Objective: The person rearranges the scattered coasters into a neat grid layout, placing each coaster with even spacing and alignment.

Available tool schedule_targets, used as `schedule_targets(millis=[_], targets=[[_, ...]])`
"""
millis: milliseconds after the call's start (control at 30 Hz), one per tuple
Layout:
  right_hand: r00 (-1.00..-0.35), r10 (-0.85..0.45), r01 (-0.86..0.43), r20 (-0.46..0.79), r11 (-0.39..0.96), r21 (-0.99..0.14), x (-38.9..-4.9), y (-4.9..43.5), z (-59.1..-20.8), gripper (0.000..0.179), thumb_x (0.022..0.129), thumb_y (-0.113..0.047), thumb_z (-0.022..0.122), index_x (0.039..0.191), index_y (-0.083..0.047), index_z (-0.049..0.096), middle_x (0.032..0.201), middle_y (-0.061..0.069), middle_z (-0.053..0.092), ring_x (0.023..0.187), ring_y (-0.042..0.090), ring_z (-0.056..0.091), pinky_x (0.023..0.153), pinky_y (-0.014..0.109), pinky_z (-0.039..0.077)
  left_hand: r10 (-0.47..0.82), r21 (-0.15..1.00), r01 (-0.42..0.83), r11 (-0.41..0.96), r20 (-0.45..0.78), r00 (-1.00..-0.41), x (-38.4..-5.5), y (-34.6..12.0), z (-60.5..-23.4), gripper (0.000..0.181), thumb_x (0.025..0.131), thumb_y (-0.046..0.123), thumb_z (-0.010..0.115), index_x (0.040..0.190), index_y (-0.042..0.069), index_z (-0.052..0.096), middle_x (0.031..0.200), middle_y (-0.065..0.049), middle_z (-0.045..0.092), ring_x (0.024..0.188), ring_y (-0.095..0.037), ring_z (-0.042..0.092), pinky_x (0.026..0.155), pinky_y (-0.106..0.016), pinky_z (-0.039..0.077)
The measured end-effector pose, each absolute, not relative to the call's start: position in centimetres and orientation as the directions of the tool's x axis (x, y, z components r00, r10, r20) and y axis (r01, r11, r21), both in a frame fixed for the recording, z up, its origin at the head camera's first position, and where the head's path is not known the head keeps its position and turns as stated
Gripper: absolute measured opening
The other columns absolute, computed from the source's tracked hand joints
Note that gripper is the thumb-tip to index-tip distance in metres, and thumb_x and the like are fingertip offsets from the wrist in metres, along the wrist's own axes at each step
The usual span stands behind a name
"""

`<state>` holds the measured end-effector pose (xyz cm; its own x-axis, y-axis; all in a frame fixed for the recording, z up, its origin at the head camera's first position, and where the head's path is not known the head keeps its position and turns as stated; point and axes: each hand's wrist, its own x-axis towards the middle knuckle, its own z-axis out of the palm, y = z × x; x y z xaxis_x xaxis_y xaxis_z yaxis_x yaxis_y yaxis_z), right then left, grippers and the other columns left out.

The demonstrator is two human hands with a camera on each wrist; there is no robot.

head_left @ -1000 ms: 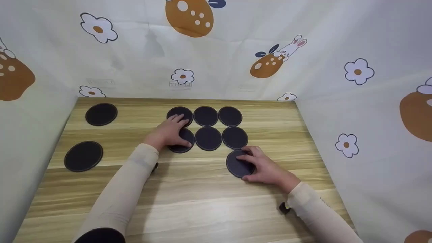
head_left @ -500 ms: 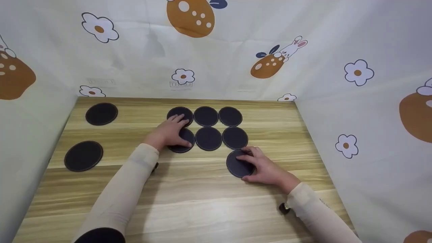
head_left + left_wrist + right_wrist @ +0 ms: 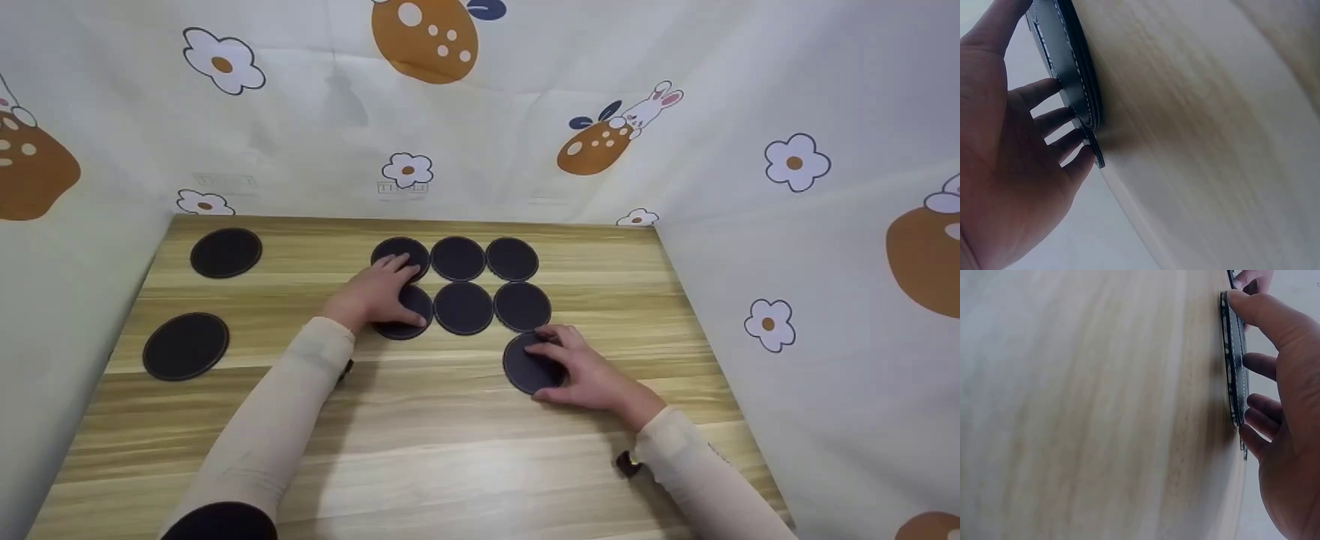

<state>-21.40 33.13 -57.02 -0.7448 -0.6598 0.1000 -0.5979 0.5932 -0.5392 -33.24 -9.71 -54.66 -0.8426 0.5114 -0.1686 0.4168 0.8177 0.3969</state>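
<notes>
Black round coasters with stitched rims lie in two touching rows in the head view. My left hand (image 3: 375, 296) rests on the left end of both rows, fingertips on the back coaster (image 3: 391, 247) and thumb on the front coaster (image 3: 414, 300). Below the right end of the front row, my right hand (image 3: 592, 379) holds another coaster (image 3: 523, 366) flat on the table, thumb at its near edge and fingers over its top and far side. The right wrist view shows the thumb against that coaster's stitched rim, its fingers bent around it.
Two more coasters lie apart at the left, one at the back (image 3: 226, 253) and one nearer (image 3: 186, 346). The wood-grain table (image 3: 420, 450) is bounded by pale printed sheets (image 3: 495, 142) at the back and sides. A black rounded shape (image 3: 221, 523) overlaps the left sleeve.
My right thumb has slid slightly left along the coaster's near edge. The left hand and all the coasters stay where they were.
</notes>
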Motion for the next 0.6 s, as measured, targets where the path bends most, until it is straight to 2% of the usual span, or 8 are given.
schedule_targets(millis=[300,600], targets=[[-0.742,-0.651,-0.624,0.162,0.582,-0.522,-21.7,33.0,-56.7,0.066,0.091,-0.040,0.092,0.147,-0.013,0.070,0.160,0.022,0.050,0.148,0.037,0.044,0.119,0.059,0.044,0.509,0.329,0.438,0.837,-0.168,-0.844,-33.4,-9.2,-54.2,0.102,0.092,0.065,0.080,0.166,0.003,0.047,0.176,-0.026,0.032,0.163,-0.047,0.028,0.129,-0.063,0.030],[-0.747,-0.655,-0.616,0.111,0.620,-0.486,-23.3,31.6,-55.1,0.081,0.089,-0.041,0.095,0.159,-0.016,0.061,0.168,0.016,0.044,0.154,0.038,0.041,0.122,0.060,0.041,0.501,0.332,0.460,0.824,-0.044,-0.864,-33.9,-9.7,-54.2,0.084,0.101,0.056,0.074,0.160,0.001,0.053,0.169,-0.027,0.042,0.160,-0.047,0.034,0.127,-0.066,0.031]])
